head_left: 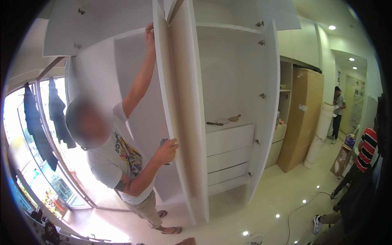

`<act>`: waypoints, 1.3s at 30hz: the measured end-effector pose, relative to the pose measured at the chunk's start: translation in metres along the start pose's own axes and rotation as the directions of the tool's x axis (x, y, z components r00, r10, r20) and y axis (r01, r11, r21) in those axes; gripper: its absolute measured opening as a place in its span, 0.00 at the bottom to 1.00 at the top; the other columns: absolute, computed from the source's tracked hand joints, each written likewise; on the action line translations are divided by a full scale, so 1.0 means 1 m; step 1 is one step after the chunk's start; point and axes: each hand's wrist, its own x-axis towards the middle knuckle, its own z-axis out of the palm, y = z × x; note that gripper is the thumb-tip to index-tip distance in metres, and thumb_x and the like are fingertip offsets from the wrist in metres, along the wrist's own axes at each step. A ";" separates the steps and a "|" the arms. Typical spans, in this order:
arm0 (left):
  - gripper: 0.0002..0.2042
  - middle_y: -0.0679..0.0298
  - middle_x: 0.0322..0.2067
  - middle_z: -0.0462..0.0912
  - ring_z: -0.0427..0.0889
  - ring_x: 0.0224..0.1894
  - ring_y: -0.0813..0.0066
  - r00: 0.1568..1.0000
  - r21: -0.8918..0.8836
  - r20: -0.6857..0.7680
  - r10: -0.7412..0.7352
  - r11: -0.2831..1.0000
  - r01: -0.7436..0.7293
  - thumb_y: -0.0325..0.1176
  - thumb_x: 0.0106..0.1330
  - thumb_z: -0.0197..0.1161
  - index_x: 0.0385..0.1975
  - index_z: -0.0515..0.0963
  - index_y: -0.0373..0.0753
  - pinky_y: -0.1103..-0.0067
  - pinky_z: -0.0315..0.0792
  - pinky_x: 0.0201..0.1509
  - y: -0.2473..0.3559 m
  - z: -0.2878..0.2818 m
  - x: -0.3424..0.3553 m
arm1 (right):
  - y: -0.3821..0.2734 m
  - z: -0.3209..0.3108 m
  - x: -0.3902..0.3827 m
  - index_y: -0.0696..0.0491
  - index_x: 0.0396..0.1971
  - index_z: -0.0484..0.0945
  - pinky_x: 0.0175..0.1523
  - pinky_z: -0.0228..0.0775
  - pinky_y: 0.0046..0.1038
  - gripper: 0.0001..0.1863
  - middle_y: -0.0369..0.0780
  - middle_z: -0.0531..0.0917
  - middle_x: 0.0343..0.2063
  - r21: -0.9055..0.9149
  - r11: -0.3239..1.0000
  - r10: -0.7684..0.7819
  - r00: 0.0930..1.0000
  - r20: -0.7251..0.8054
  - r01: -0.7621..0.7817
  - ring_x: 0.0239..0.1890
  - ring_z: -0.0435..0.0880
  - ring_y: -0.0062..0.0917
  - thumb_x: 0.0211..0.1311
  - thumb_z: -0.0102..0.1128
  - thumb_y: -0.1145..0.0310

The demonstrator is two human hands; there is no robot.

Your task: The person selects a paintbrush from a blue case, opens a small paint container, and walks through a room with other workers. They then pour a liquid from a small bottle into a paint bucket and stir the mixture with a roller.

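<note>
Nearest: white door panels [188,102], upright between open cabinet bays [228,77]. Wearer's fingers out of view; impossible to tell spread or grip. Co-worker's lower hand [166,152] around small dark object [164,142], near panel edge. Possible pinching there, from loosely steadied swing.

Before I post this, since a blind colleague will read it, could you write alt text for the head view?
A person in a light T-shirt stands at an open white wardrobe, one hand raised to a tall door, the other hand lower by its edge. To the right are drawers, a cardboard box and other people.
</note>
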 end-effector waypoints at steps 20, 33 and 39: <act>0.12 0.56 0.40 0.78 0.79 0.42 0.56 -0.583 0.571 -0.658 0.477 0.821 0.028 0.23 0.60 0.65 0.42 0.75 0.37 0.66 0.74 0.44 0.335 -0.559 -0.265 | 0.071 -0.014 0.057 0.52 0.39 0.82 0.49 0.73 0.47 0.14 0.46 0.86 0.37 0.011 0.998 0.066 0.994 0.082 -0.067 0.39 0.82 0.43 0.69 0.54 0.59; 0.08 0.55 0.38 0.85 0.83 0.37 0.57 -0.459 0.535 -0.690 0.560 0.821 0.198 0.31 0.61 0.70 0.35 0.79 0.37 0.66 0.76 0.41 0.344 -0.628 -0.295 | 0.214 0.065 -0.064 0.55 0.32 0.84 0.45 0.75 0.48 0.15 0.46 0.87 0.32 0.123 0.939 0.332 0.941 -0.072 -0.322 0.34 0.83 0.45 0.70 0.53 0.61; 0.04 0.59 0.25 0.87 0.82 0.24 0.70 -0.188 0.549 -0.821 0.538 0.836 -0.005 0.29 0.63 0.70 0.32 0.86 0.36 0.75 0.73 0.32 0.375 -0.550 -0.229 | 0.249 0.062 -0.074 0.57 0.26 0.90 0.46 0.83 0.36 0.21 0.45 0.89 0.26 0.030 0.844 0.530 0.841 0.105 -0.536 0.33 0.90 0.36 0.51 0.74 0.51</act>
